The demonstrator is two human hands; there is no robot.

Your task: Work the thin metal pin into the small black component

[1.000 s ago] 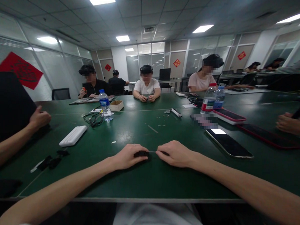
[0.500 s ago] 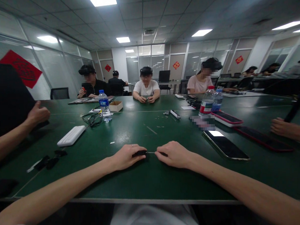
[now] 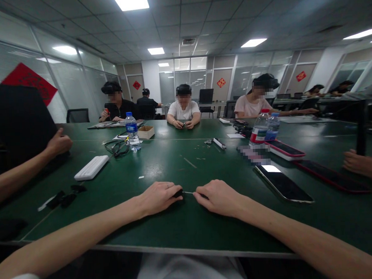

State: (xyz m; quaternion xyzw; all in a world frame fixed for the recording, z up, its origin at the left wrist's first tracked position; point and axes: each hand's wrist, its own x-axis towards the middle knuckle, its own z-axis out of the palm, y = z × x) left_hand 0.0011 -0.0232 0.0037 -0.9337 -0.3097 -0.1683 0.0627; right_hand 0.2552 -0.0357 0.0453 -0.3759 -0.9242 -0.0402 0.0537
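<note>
Just above the green tabletop's near part, my left hand point(image 3: 159, 197) is closed around a small black object point(image 3: 177, 193); only its dark end shows past the fingertips. A thin pale rod or strip point(image 3: 188, 192) spans the short gap from that object to my right hand point(image 3: 220, 197). The right fingers are pinched together at the rod's other end, and their grip covers whatever else is in them. Both forearms rest low along the table edge, knuckles up. The kind of object is too hidden to tell.
Left lie a white power-bank-like block point(image 3: 92, 168) and black scraps point(image 3: 66, 198). Farther off are a water bottle point(image 3: 132, 133), a cable point(image 3: 116, 148) and an open box point(image 3: 146, 132). Right are a phone point(image 3: 283, 184) and more bottles point(image 3: 260, 126). Co-workers' hands point(image 3: 59, 142) show at both sides.
The view has swung slightly left. My hands stay close together with the thin rod between them. A dark bit seen at the right fingers before is now hidden.
</note>
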